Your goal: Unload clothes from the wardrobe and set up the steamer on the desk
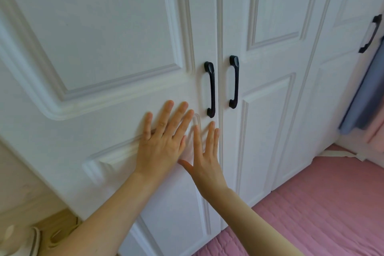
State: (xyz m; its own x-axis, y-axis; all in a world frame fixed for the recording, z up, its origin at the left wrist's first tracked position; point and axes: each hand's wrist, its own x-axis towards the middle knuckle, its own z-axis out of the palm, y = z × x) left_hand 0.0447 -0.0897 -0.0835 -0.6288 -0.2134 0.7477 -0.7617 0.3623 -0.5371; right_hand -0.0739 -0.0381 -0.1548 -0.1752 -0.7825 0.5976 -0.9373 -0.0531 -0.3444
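Note:
A white panelled wardrobe fills the view, its two middle doors closed. The left door [108, 48] carries a black handle [210, 89]; the right door [270, 68] has a matching handle [234, 82]. My left hand [163, 141] lies flat on the left door, fingers spread, just below and left of its handle. My right hand [204, 158] is beside it, fingers apart, near the same door's edge. Neither hand holds anything. No steamer or desk is in view.
A third wardrobe door with a black handle [371, 33] stands at the far right. Blue fabric [365, 97] and some pink fabric hang beside it. A pink quilted bed cover [322, 210] lies below right. Pale slippers [22, 241] rest on the floor at bottom left.

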